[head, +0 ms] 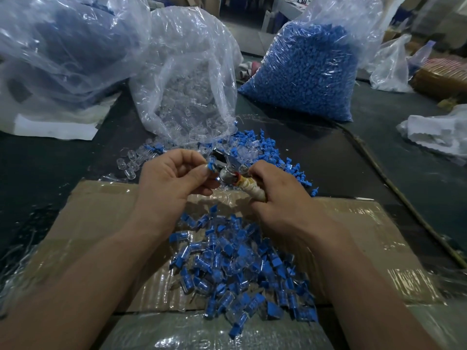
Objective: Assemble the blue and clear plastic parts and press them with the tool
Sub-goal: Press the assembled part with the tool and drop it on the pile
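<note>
In the head view, the left hand (174, 178) has its fingers curled, and the thumb and forefinger pinch a small blue part (210, 168). The part is held against the shiny metal head of the tool (226, 174); whether a clear piece sits on it cannot be told. The right hand (278, 198), just beside the left, is closed round the tool's handle, which is wound in pale tape and angles down into the palm.

Below both hands, towards the person, a pile of joined blue-and-clear pieces (240, 269) lies on a taped cardboard sheet (88, 218). Just beyond the fingertips, loose blue parts (273, 150) are scattered on the dark table (379, 160). Loose clear parts (129, 162) lie beyond and left of the left hand. Further out past the left hand, an open bag of clear parts (187, 92) spills towards the hands. Beyond the right hand stands a full bag of blue parts (308, 72). Far left of the left hand sits a large crumpled plastic bag (58, 46).
</note>
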Tool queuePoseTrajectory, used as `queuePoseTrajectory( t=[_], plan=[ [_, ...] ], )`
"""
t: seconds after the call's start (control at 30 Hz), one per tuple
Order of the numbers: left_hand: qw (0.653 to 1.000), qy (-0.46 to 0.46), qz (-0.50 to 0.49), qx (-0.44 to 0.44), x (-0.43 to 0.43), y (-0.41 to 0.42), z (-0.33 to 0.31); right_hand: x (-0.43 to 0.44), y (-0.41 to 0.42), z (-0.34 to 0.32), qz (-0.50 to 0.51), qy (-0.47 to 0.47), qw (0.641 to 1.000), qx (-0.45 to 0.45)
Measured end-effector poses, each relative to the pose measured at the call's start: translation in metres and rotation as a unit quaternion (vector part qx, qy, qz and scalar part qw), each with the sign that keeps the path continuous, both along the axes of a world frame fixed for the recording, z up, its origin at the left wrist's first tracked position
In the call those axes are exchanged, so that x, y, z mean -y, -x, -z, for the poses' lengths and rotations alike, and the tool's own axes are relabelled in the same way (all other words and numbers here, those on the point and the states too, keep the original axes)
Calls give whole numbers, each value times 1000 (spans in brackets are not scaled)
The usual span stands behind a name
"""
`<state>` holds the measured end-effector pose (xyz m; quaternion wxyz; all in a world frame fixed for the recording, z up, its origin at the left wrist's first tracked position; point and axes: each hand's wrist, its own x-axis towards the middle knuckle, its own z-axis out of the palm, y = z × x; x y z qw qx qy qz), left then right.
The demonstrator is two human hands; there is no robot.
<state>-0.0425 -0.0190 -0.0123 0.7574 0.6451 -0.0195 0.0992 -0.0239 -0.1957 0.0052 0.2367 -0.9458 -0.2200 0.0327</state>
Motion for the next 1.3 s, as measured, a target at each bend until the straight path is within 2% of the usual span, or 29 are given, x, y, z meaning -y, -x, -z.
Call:
queuePoseTrajectory(
  t=[0.3,0.77,0.9,1.03,1.13,1.3],
  plan=[
    [996,-63,-41,48,3,4,0,-6,3,-4,7,-31,999,29],
    [994,-83,-42,54,3,5,-1,-5,3,1,14,-28,997,77],
    [995,-83,-44,40,2,5,1,-3,0,2,15,-5,998,69],
    [998,-43,-50,3,-6,1,-1,5,-4,-2,29,-1,998,48],
    [997,-64,2,-40,-13,2,-6,13,-7,-4,41,28,999,7],
    [978,-73,171,-93,-14,9,-17,21,-10,-6,32,60,997,-37]
  ],
)
